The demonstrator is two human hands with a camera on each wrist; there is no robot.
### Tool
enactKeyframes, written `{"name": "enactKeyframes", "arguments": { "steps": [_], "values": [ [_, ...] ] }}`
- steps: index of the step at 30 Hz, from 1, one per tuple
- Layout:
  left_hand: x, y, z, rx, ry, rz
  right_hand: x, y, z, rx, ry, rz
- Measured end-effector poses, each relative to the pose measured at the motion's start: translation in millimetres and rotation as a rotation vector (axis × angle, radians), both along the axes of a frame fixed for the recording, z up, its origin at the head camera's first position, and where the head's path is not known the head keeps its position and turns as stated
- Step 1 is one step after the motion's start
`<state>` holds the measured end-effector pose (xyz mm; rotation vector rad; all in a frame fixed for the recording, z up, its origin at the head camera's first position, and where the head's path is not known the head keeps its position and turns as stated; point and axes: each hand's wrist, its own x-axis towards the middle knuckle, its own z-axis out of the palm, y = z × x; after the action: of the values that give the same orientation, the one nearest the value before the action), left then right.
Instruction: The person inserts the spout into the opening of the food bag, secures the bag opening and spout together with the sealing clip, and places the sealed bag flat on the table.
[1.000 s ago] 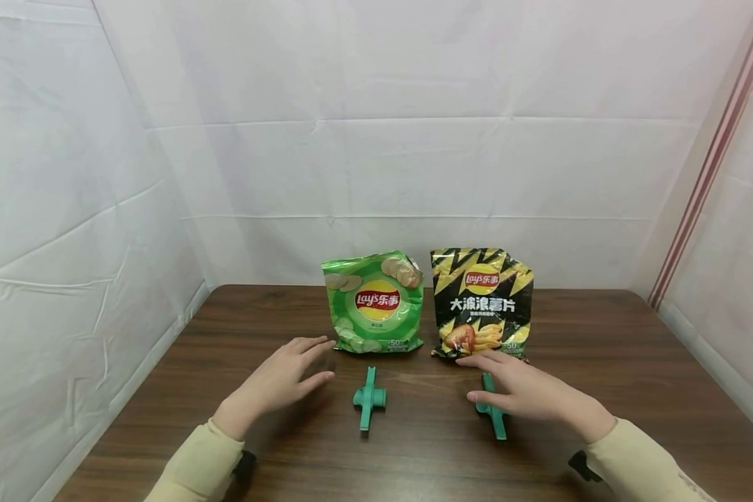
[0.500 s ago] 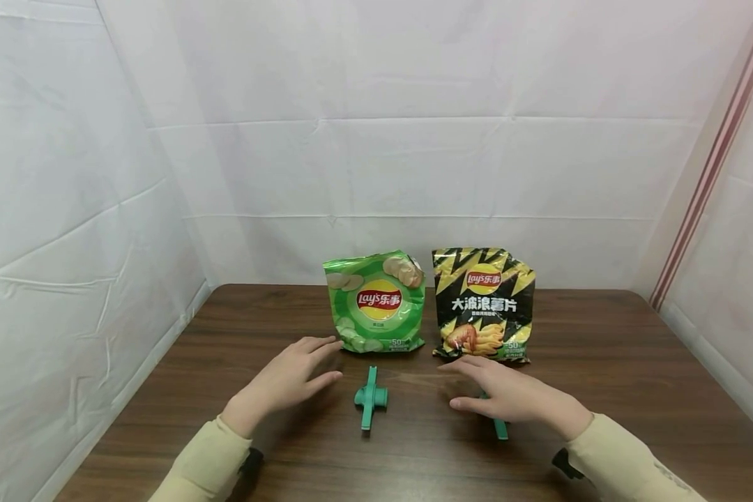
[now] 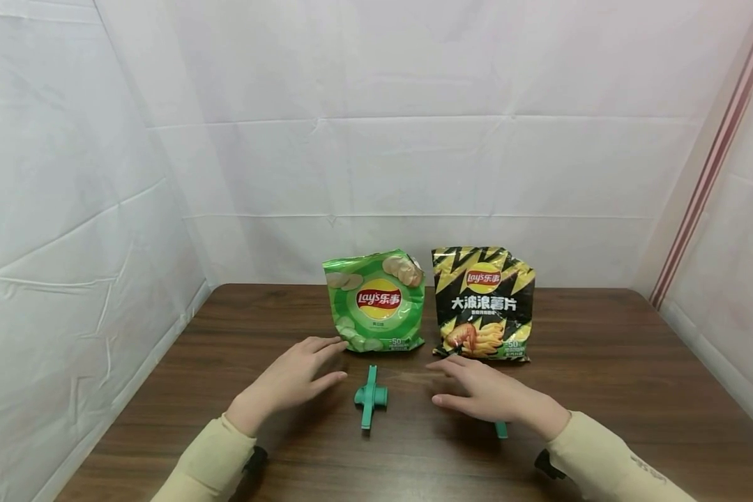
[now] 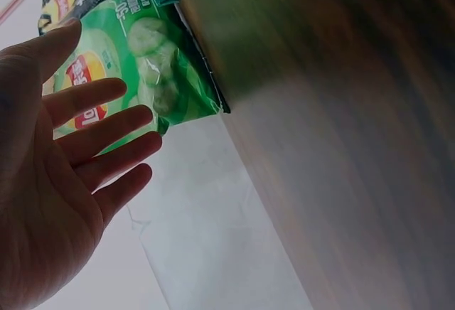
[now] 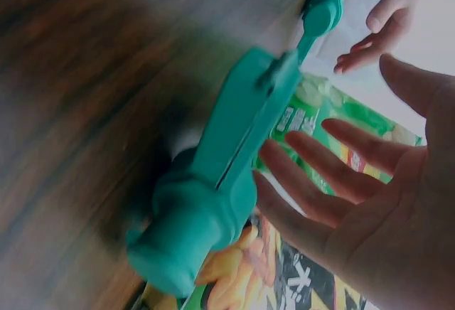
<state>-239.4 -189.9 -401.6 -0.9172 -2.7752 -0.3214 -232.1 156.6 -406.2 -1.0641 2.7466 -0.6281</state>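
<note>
Two green bag-sealing clips with round capped spouts lie on the table. The left clip (image 3: 369, 399) is in plain sight between the hands. My right hand (image 3: 491, 396) hovers over the right clip (image 5: 213, 182), hiding all but its near end in the head view. Its fingers are spread and hold nothing. My left hand (image 3: 288, 380) hangs left of the left clip, fingers relaxed and free of any object. Behind it stands a green Lay's chip bag (image 3: 376, 324), its front facing me. A black and yellow Lay's chip bag (image 3: 484, 322) stands to the right of that one.
Brown wood-grain table (image 3: 376, 467) runs back to a white cloth wall (image 3: 376, 167). More white cloth encloses the left and right sides. Dark wrist-worn devices (image 3: 549, 465) sit under both sleeves.
My right hand has moved left, covering more of the right clip. My left hand has shifted slightly right. Bags and clips have stayed in place.
</note>
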Motion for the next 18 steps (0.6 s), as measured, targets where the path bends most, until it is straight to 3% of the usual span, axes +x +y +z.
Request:
{"name": "enactKeyframes", "arguments": {
  "steps": [8, 13, 18],
  "values": [
    [-0.7, 4.9, -0.5, 0.003, -0.017, -0.019, -1.2, -11.5, -5.4, -0.041, -0.037, 0.015],
    [-0.8, 7.8, -1.3, -0.009, -0.009, -0.022, -1.3, -18.8, -8.4, -0.062, -0.014, 0.019],
    [-0.7, 10.5, -1.6, -0.011, -0.019, -0.02, -1.6, -29.5, -10.9, -0.084, -0.013, -0.022]
  ]
}}
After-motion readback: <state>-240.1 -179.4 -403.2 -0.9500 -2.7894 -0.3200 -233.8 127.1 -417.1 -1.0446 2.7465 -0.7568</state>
